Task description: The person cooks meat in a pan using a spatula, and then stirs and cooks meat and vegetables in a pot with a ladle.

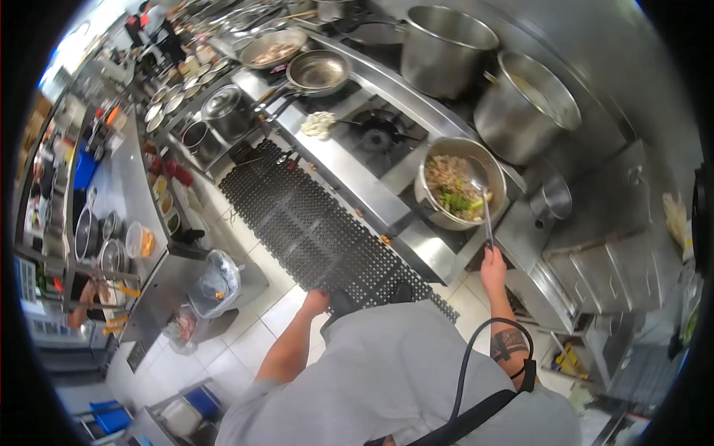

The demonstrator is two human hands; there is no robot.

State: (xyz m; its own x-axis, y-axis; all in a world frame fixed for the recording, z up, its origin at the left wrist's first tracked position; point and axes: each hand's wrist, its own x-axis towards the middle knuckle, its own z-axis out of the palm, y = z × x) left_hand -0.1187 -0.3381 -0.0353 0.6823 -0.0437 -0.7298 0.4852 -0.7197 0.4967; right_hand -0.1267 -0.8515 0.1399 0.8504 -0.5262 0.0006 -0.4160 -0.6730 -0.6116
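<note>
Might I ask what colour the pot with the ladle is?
Silver-grey; the pot shows best in the head view.

Shirt (387,364): plain light grey, short-sleeved, creased. Black strap (476,420) crosses it diagonally at near right; thin black cable (462,372) forms a loop there. Right forearm: dark tattoo (509,345), broad crossing bars. Hands (492,258) ungloved. Shoes (401,292) dark.

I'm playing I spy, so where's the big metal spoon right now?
In the head view, right of centre, the spoon is in the pot of chopped food, its handle held in the right grip.
</note>
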